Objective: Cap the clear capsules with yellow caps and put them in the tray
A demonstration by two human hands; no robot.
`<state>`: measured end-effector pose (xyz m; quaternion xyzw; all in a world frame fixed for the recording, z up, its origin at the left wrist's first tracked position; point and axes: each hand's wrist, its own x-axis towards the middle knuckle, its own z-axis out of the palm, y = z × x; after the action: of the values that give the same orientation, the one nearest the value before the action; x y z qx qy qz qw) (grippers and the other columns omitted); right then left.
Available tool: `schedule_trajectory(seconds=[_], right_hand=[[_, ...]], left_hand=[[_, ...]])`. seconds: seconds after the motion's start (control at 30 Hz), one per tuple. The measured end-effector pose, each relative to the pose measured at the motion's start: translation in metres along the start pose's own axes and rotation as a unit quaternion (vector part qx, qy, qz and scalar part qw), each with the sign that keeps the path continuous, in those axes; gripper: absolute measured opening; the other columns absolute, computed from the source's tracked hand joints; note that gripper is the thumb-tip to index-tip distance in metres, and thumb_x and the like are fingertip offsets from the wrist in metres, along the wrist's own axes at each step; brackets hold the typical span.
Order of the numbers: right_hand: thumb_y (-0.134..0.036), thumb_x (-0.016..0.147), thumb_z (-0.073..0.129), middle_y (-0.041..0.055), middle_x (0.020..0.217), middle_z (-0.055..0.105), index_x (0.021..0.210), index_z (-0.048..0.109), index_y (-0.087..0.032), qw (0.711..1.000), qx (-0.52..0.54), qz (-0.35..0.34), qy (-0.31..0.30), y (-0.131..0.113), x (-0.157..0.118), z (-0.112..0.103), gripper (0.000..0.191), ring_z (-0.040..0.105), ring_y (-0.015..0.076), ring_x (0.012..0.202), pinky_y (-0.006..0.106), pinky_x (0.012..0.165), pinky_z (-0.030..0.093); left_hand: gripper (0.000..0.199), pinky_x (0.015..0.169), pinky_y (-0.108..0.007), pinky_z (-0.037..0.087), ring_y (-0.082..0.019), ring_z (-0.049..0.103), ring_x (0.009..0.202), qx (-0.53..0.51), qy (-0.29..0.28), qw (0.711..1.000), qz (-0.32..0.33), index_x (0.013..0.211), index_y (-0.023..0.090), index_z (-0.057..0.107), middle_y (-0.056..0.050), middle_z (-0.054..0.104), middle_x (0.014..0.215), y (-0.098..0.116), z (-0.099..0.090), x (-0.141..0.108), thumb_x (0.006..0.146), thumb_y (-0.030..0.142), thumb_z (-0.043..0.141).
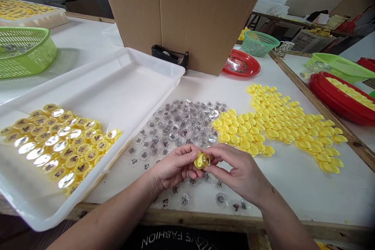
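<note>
Both hands meet over the near edge of the white table, pinching one small yellow cap with a clear dome [202,160] between them. My left hand [172,166] grips it from the left, and my right hand [234,170] from the right. Under and behind the hands lie several clear domes with dark figures inside [178,127]. To their right spreads a heap of loose yellow caps [281,123]. At the left a white tray [123,86] holds several finished yellow-and-clear pieces [58,140] in rows.
A tall cardboard box [187,11] stands at the back, with a black tape dispenser [170,55] at its foot. Also around are a red plate [241,63], green baskets [23,49] [259,42], and a red basin of yellow caps [340,95] at the right.
</note>
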<state>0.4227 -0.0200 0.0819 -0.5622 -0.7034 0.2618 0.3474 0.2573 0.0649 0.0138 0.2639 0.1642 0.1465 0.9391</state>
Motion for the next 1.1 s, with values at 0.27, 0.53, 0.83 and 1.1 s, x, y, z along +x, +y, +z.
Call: schedule_trajectory(seconds=[0.27, 0.53, 0.83, 1.1], right_hand=[[-0.008, 0.084, 0.059, 0.0056, 0.109, 0.059, 0.112, 0.061, -0.022, 0.998, -0.041, -0.045, 0.009, 0.004, -0.003, -0.001, 0.032, 0.057, 0.0159, 0.099, 0.029, 0.082, 0.049], [-0.009, 0.081, 0.064, 0.0034, 0.1, 0.062, 0.108, 0.064, -0.024, 1.0, 0.001, 0.003, 0.014, 0.009, -0.002, 0.002, 0.031, 0.058, 0.0148, 0.083, 0.027, 0.066, 0.051], [-0.021, 0.081, 0.067, -0.0003, 0.081, 0.063, 0.104, 0.065, -0.024, 0.998, -0.002, 0.052, 0.017, 0.008, -0.001, 0.004, 0.023, 0.058, 0.0137, 0.07, 0.026, 0.059, 0.048], [-0.021, 0.08, 0.069, -0.0006, 0.081, 0.064, 0.101, 0.065, -0.024, 0.998, 0.002, 0.059, 0.03, 0.01, -0.002, 0.007, 0.021, 0.06, 0.0139, 0.07, 0.026, 0.059, 0.049]], left_hand=[[0.02, 0.051, -0.013, 0.052, -0.012, 0.068, 0.061, -0.001, 0.0, 1.0, 0.0, 0.09, 0.012, 0.058, -0.005, 0.066, 0.078, 0.0, 0.002, 0.0, 0.081, 0.027, 0.067], [0.022, 0.051, -0.013, 0.052, -0.013, 0.068, 0.061, 0.007, 0.014, 1.0, -0.007, 0.092, 0.012, 0.057, -0.005, 0.066, 0.076, -0.001, 0.0, 0.001, 0.081, 0.027, 0.067], [0.025, 0.048, -0.013, 0.052, -0.012, 0.067, 0.057, -0.005, 0.002, 1.0, -0.013, 0.089, 0.011, 0.058, -0.006, 0.066, 0.07, 0.0, -0.001, 0.002, 0.081, 0.033, 0.067], [0.026, 0.049, -0.012, 0.052, -0.011, 0.067, 0.058, -0.002, -0.006, 1.0, -0.002, 0.09, 0.012, 0.058, -0.005, 0.066, 0.072, 0.0, 0.0, 0.002, 0.079, 0.033, 0.069]])
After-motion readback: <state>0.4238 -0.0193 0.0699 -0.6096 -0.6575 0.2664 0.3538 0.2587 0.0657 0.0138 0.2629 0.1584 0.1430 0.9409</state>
